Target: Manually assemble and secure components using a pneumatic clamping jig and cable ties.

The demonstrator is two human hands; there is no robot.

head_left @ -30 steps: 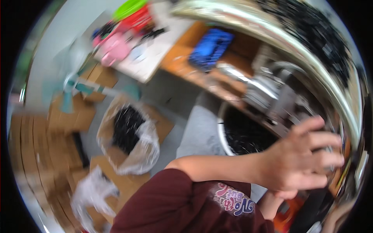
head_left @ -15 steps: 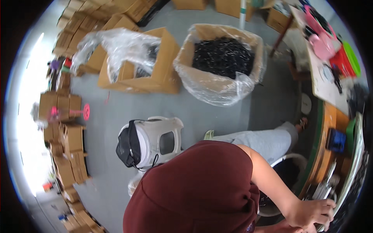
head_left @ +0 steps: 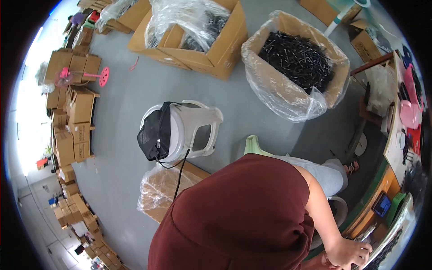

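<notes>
At the lower right, my left hand (head_left: 348, 254) is at the workbench with its fingers curled. Whatever they close on is hidden. A silver metal fixture (head_left: 366, 232) stands just beyond these fingers. Only a sliver of my right hand (head_left: 320, 262) shows below the left forearm, and its fingers are hidden. A long pale-edged tray (head_left: 392, 231) holding black pieces runs along the bench to the right of my left hand. My maroon shirt covers the lower middle of the view.
A plastic-lined carton (head_left: 254, 54) of black strip-like pieces stands at the back, beside another open carton (head_left: 231, 49). A white stool (head_left: 211, 135) with a black bag (head_left: 155, 135) is at centre left. A phone-like device (head_left: 381, 204) lies on the bench. Stacked boxes (head_left: 81, 135) line the left.
The whole view has shifted, so the cartons sit higher and farther right. My left hand appears slightly farther left and lower, its fingers still curled. The flattened cardboard below the stool shows more.
</notes>
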